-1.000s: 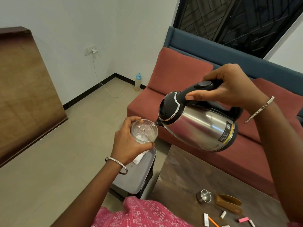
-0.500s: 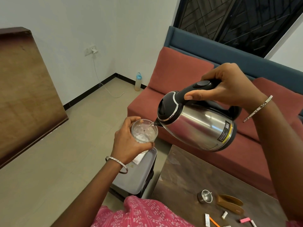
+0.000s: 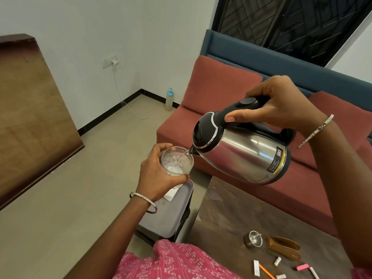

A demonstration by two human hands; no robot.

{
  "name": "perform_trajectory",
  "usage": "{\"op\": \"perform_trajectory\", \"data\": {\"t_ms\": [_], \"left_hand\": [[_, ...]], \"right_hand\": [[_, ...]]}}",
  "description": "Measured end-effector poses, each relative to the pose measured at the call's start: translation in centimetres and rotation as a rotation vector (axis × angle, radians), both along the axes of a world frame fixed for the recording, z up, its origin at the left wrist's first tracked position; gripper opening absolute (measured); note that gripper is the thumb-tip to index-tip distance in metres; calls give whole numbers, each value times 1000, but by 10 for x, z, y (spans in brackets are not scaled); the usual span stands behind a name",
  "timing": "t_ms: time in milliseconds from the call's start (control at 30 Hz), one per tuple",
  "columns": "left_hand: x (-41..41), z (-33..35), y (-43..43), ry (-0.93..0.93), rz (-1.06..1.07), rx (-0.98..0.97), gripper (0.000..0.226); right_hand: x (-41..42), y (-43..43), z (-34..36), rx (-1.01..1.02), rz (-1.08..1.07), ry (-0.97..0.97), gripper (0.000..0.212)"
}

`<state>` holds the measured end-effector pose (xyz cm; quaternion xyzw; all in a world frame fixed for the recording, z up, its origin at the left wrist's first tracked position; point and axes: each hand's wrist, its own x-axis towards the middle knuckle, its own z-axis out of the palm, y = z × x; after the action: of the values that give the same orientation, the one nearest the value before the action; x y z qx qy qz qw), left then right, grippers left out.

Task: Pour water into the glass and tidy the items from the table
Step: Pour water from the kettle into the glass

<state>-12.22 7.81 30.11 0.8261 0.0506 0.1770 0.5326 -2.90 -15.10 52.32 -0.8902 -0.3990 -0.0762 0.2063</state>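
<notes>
A: Labels first, left to right. Anything legible?

B: Little. Wooden panel (image 3: 34, 117) at far left is bare. Bottle (image 3: 169, 99) on the floor against the wall has a blue cap, no print I can make out. Kettle (image 3: 241, 150) carries a black sticker with a yellow edge and a small QR-type square near its base; text too small to read. No brand visible.

A: Hands?

B: Left hand (image 3: 159, 176) wrapped around the glass (image 3: 177, 161) from its left side, fingers curled round the wall, bangle on the wrist, forearm coming up from bottom centre. Glass is held in the air over the grey tray (image 3: 167, 220), upright, water in it.

A: And right?

B: Right hand (image 3: 281, 105) clamped on the kettle's black handle from above, thumb along the near side just behind the lid button, bangle on the wrist. Kettle tipped spout-down to the left, spout at the glass rim, thin stream running in.

A: Worktop?

B: Worktop (image 3: 231, 214) at lower right holds a small steel strainer (image 3: 253, 238), a brown holder (image 3: 283, 247) just beside it, then chalk pieces (image 3: 277, 261), a pencil (image 3: 266, 270) and a pink eraser (image 3: 302, 267) near the bottom edge.
</notes>
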Motion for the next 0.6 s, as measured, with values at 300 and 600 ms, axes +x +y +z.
{"op": "perform_trajectory", "data": {"t_ms": [300,600], "left_hand": [[0,-2,1,18,-5,1,89],[0,-2,3,26,-12,-4,90]], "right_hand": [[-1,4,-1,-7,-6,34,51],[0,8,-1,-27,-1,37,50]]}}
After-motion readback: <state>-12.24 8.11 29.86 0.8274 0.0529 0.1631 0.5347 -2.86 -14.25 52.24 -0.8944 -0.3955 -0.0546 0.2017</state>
